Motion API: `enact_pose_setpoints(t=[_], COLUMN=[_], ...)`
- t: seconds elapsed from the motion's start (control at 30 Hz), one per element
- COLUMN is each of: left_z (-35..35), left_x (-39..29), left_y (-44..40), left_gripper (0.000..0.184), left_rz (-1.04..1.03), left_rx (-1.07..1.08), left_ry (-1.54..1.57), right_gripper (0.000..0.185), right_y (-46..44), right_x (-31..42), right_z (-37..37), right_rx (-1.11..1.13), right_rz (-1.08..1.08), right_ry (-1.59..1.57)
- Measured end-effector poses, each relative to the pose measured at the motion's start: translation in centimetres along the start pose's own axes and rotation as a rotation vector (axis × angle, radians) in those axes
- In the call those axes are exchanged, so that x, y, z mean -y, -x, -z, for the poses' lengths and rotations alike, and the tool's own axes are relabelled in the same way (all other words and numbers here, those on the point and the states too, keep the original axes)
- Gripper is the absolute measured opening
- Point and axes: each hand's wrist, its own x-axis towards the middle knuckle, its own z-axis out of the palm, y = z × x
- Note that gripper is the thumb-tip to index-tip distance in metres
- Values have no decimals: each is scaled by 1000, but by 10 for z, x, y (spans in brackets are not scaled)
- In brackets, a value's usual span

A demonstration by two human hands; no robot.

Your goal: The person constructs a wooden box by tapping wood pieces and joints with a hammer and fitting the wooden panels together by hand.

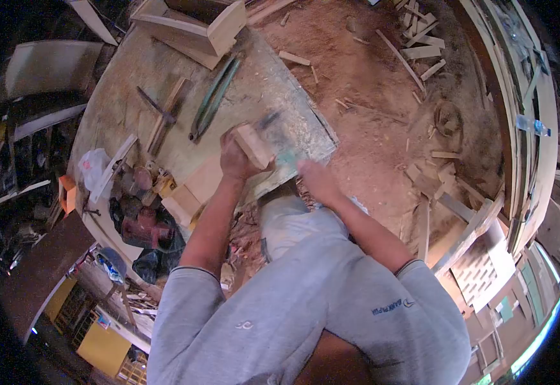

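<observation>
My left hand [236, 155] grips a pale wooden block [254, 145] over the corner of the worktable [228, 93]. Closed beside it, my right hand [319, 181] is at the table's near edge. From its fingers extends a green-handled tool [286, 158], smeared by motion. A dark smear beyond the block may be its blade; its kind cannot be made out. Wood shavings [299, 131] litter that corner. Light wooden boards [193, 191] lie left of my left wrist.
A long green tool [214, 97], a wood strip [168, 115] and a thin dark tool [155, 104] lie on the table. A wooden box-like piece [190, 25] stands at the far end. Offcuts [424, 48] cover the floor at right; a plastic bag [94, 168] sits left.
</observation>
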Motion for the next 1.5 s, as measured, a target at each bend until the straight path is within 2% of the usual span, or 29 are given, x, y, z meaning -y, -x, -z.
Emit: enact_pose_setpoints(t=[0.1, 0.23, 0.33, 0.43, 0.5, 0.57, 0.63, 0.67, 0.73, 0.77, 0.83, 0.93, 1.07, 1.17, 1.27, 1.33, 1.43, 1.5], left_z=[5, 4, 1, 10, 13, 0, 4, 6, 5, 5, 4, 0, -4, 0, 16, 20, 23, 20], left_x=[0, 3, 5, -1, -1, 5, 5, 4, 4, 3, 5, 10, 12, 10, -2, -2, -8, -7], left_y=[-2, 4, 2, -1, 3, 2, 1, 2, 2, 5, 3, 5, 11, 7, 1, -1, 0, -1], left_gripper=[101, 102, 104, 109, 111, 114, 104, 100, 110, 115, 116, 111, 114, 118, 111, 110, 108, 108], left_rz=[-63, -28, -26, 2, 47, 88, 53, 43, 32, 24, -10, 23, 128, 100, 26, 25, 32, 15], left_rx=[-22, -25, 5, -1, 22, 69, 23, 1, -57, -78, -68, -14, 82, 35, -44, -63, -21, -14], left_ry=[-42, -23, -47, -1, 12, -15, 22, 40, 44, 48, 8, 63, 117, 91, -16, 51, -15, -58], right_gripper=[46, 50, 48, 47, 46, 45, 45, 45, 45, 46, 48, 50, 52, 54, 52, 49, 49, 49], right_y=[-7, 0, -6, -7, 1, -2, -15, -13, -10, -9, -13, -9, -9, -13, -12, -15, -6, -10], right_x=[13, 20, 15, 23, 6, 1, 22, 38, 65, 60, 47, 39, 35, 30, 40, 23, 27, 21], right_z=[26, 2, 10, 27, -1, -2, 27, 36, 42, 35, 25, 24, 16, 22, 20, 20, 4, 22], right_rx=[203, -161, 147, 106, -57, -23, 225, 162, 43, 87, 150, 82, 162, 173, 177, 217, 188, 265], right_rz=[-436, -358, -359, -469, -132, -93, -350, -417, -539, -459, -299, -345, -348, -370, -374, -396, -353, -374], right_ry=[-424, -380, -244, -433, -237, -194, -321, -360, -432, -387, -292, -357, -281, -270, -270, -304, -276, -260])
